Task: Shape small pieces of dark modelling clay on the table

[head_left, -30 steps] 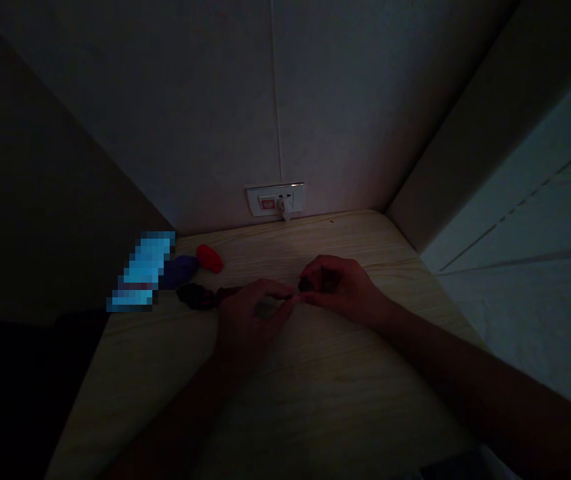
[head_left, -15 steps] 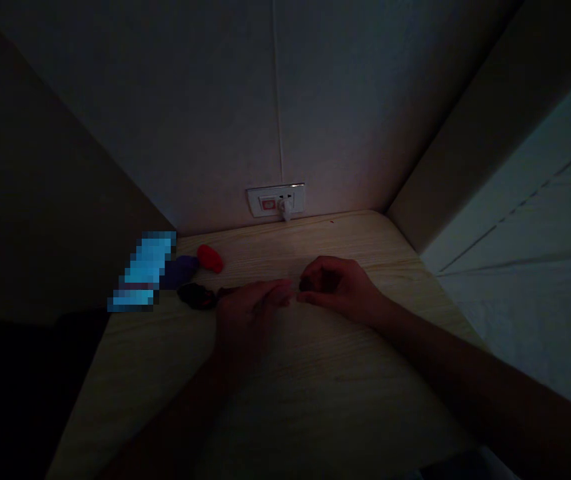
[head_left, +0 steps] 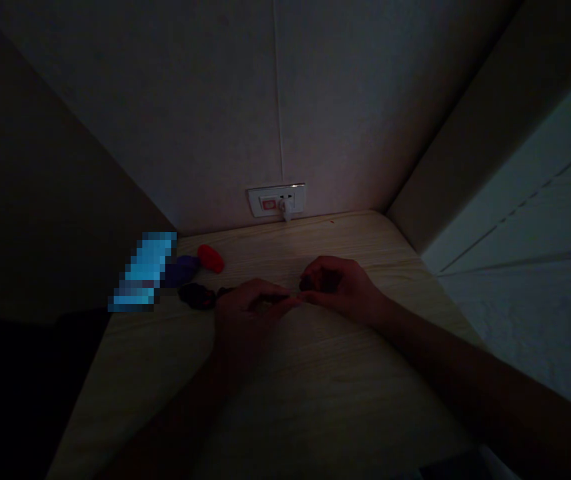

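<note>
The scene is very dark. My left hand [head_left: 248, 313] and my right hand [head_left: 342, 287] meet over a light wooden table [head_left: 315, 393], fingertips almost touching. Both hands have curled, pinching fingers. My right hand pinches a small dark object [head_left: 306, 285] that I cannot make out. What my left fingers hold is hidden. A dark lump [head_left: 196, 295] lies on the table just left of my left hand.
A red rounded object [head_left: 210, 259] and a purple one [head_left: 181, 270] lie at the back left beside a blurred blue patch [head_left: 144, 270]. A wall socket [head_left: 276, 199] with a plug sits on the back wall. A pale bed surface [head_left: 530, 293] lies to the right.
My left fingers stretched toward my right hand half a second ago and have now curled back into a pinch. The right hand has hardly moved.
</note>
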{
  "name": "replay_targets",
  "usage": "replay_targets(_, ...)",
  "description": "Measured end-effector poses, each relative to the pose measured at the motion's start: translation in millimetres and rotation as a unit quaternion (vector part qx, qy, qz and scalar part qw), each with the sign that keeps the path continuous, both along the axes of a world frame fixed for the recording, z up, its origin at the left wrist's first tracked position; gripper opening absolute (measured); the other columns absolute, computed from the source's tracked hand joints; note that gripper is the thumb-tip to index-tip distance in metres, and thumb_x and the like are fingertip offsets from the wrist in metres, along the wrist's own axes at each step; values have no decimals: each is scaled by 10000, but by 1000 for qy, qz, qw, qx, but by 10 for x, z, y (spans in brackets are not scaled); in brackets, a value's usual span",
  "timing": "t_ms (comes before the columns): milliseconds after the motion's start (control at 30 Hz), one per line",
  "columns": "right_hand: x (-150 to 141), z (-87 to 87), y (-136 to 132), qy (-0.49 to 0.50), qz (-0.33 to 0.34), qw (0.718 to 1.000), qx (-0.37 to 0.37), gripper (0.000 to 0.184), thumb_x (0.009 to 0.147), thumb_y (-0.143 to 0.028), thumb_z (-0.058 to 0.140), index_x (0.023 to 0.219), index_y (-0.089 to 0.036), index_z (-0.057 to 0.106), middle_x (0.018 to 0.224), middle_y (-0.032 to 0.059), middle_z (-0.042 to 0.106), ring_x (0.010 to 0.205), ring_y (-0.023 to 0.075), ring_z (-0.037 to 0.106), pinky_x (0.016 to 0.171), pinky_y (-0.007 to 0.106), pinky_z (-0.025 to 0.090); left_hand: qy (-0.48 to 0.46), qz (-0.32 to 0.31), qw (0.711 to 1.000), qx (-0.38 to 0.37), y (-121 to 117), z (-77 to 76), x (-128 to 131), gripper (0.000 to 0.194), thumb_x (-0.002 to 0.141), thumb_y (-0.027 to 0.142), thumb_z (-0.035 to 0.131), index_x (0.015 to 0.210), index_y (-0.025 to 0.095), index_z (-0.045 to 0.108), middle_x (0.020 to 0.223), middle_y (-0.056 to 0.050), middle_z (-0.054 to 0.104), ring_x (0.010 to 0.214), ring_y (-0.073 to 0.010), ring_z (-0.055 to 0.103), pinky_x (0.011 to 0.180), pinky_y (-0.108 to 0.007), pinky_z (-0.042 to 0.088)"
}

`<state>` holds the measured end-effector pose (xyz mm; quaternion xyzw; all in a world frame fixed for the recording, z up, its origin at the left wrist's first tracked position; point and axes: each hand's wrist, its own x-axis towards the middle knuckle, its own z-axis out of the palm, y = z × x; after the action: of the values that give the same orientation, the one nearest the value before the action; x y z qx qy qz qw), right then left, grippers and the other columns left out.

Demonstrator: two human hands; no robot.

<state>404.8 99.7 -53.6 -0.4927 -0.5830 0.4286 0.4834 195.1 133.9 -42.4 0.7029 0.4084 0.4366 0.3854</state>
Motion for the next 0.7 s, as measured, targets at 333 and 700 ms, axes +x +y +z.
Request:
replay_targets(333,-4,3,6,-7,-7,1000,3,327,723,-401,902,887,-196,706,773,5,693,625,124,561,585,257,469,42,-42,998,18,19,13,-24,229,997,255,580,939,197,795,719,21,764,687,-126,721,698,-223,566)
replay_targets(700,-10,-19,2,24,-8,1000,2,368,699,-351,920,961,-204,709,814,4,725,649,130,612,628,271,518,8,-38,999,23,30,-20,0,226,937,204,684,1139,212,784,990,-11,826,838,-137,760,813,-243,592)
